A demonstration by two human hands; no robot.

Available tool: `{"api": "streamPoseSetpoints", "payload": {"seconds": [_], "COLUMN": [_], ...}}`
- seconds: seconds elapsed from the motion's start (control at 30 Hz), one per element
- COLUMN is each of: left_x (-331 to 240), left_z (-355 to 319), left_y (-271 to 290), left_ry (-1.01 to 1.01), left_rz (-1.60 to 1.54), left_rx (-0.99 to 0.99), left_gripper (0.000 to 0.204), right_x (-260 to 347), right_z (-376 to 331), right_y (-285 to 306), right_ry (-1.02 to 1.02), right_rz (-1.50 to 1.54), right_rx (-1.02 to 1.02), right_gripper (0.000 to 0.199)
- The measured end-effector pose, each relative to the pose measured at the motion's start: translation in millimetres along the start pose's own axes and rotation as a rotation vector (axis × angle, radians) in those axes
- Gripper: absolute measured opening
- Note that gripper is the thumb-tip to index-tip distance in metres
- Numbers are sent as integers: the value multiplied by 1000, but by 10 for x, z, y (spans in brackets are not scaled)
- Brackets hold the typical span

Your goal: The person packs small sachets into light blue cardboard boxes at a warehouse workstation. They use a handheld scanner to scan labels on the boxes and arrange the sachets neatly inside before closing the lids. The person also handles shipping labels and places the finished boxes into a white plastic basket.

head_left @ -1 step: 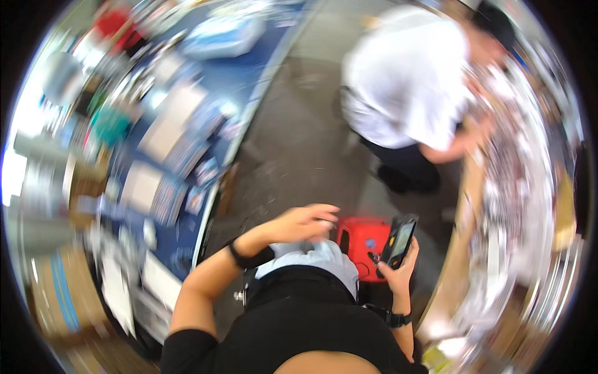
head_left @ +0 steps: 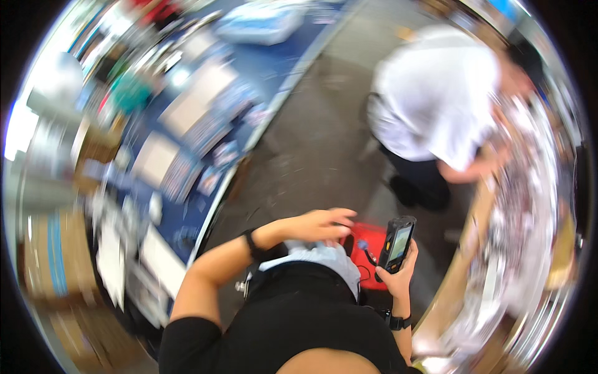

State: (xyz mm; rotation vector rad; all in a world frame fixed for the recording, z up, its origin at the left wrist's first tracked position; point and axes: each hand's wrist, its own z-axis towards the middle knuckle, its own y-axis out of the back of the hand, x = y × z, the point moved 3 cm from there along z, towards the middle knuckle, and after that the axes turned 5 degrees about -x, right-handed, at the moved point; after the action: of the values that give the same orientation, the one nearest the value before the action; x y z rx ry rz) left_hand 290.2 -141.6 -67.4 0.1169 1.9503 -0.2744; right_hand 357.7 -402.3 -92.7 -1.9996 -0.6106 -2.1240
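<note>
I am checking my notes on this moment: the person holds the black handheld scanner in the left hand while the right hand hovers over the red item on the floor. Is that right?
Not quite. The head view shows the hands swapped: the black handheld scanner sits in the right hand, and the left hand is the one over the red item.

The person wears a black short-sleeved top over a pale light-blue garment at the waist. A black band circles the left wrist point(head_left: 254, 245), and a black wristwatch point(head_left: 397, 321) sits on the right.
</note>
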Motion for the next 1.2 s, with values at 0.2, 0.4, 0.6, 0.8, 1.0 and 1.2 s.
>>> {"api": "streamPoseSetpoints", "payload": {"seconds": [0.2, 0.4, 0.6, 0.8, 1.0, 1.2], "left_x": [424, 761, 1193, 1887, 2258, 2345], "left_z": [-867, -1941, -2662, -3128, -2898, -3396], "left_y": [195, 331, 442, 903, 1530, 1879], "left_ry": [-108, -384, -198, -9, 25, -81], "left_rz": [-386, -560, -610, -319, -594, -552], "left_rx": [-153, -634, -929, -1269, -1330, -1523], "left_gripper": [36, 42, 29, 26, 23, 26], "right_x": [470, 702, 1049, 908, 858, 909], "right_z": [365, 252, -55, 104, 361, 585], "right_y": [-1533, -2720, -3643, -4070, -4101, -3992], "right_ry": [-23, -611, -747, -909, -886, -742], "right_rz": [85, 355, 142, 101, 124, 113], "right_rx": [860, 1336, 1639, 1528, 1212, 1159], "right_gripper": [100, 85, 80, 69, 65, 66]}}
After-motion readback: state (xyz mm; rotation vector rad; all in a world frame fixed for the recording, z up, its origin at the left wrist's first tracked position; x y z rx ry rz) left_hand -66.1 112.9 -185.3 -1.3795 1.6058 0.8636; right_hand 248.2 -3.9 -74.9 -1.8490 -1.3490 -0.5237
